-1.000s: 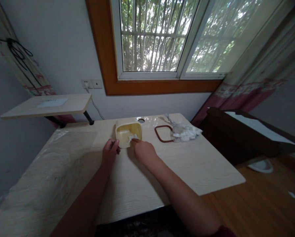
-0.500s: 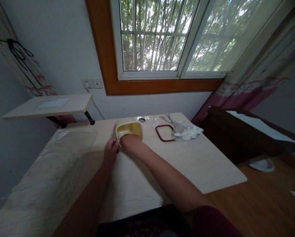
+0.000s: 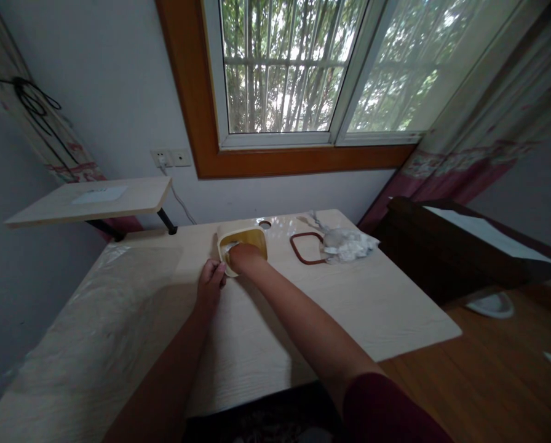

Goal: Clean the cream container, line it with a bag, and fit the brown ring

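A cream-yellow plastic container (image 3: pixel 255 237) lies tipped toward me on the pale wooden table (image 3: pixel 372 307). My left hand (image 3: pixel 211 280) grips its near left rim with curled fingers. My right hand (image 3: pixel 244 257) reaches into the container's opening, fingers hidden inside, with a bit of white tissue (image 3: pixel 230 247) showing beside them.
A dark red seal ring (image 3: pixel 304 248) lies to the right of the container, next to a clear bag of white crumpled paper (image 3: pixel 347 245). A small raised shelf (image 3: pixel 91 200) stands at the left. A dark cabinet (image 3: pixel 464 246) stands right of the table.
My right hand has gone from the container's front edge into its opening, carrying the white tissue inside. My left hand has stayed on the rim.
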The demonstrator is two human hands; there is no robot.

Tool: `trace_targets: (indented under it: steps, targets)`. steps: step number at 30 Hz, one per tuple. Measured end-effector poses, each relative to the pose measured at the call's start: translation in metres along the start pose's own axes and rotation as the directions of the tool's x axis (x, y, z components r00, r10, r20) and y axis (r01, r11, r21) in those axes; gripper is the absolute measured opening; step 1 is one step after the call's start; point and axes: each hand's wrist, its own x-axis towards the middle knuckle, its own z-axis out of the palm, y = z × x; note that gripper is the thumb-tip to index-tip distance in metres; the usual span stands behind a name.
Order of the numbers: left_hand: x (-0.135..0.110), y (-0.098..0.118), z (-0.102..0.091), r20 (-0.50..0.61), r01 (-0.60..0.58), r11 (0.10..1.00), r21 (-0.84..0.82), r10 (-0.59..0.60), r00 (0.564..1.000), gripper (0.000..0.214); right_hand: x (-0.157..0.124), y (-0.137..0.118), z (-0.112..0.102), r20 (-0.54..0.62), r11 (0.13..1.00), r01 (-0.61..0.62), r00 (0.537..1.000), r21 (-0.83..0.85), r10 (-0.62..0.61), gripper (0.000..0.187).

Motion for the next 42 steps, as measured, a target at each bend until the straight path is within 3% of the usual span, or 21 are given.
trace_targets:
  steps: [15, 23, 29, 35, 42]
  targets:
    - [-0.003, 0.008, 0.004, -0.031, -0.003, 0.998, 0.069, 0.005, 1.000, 0.033, -0.010, -0.002, -0.011, 0.013, 0.994, -0.105, 0.994, -0.034, 0.105, 0.035]
    - [0.002, 0.000, 0.000, -0.045, 0.014, 0.999, 0.036, -0.013, 0.999, 0.034, -0.006, 0.002, -0.004, -0.023, 0.999, -0.047, 0.999, 0.005, 0.047, 0.036]
    - [0.005, -0.002, -0.002, -0.094, -0.030, 0.997, -0.076, 0.022, 0.995, 0.032, 0.000, -0.003, -0.001, -0.039, 0.999, 0.013, 0.999, 0.053, -0.011, 0.037]
    - [0.004, 0.001, -0.003, -0.083, -0.041, 0.996, -0.084, 0.034, 0.996, 0.055, 0.008, -0.003, 0.006, -0.032, 0.991, 0.047, 0.999, 0.126, -0.043, 0.037]
    - [0.001, 0.006, -0.003, -0.080, 0.019, 0.998, -0.056, -0.023, 0.996, 0.063, 0.014, 0.006, 0.007, -0.048, 0.942, 0.109, 0.994, 0.318, -0.098, 0.040]
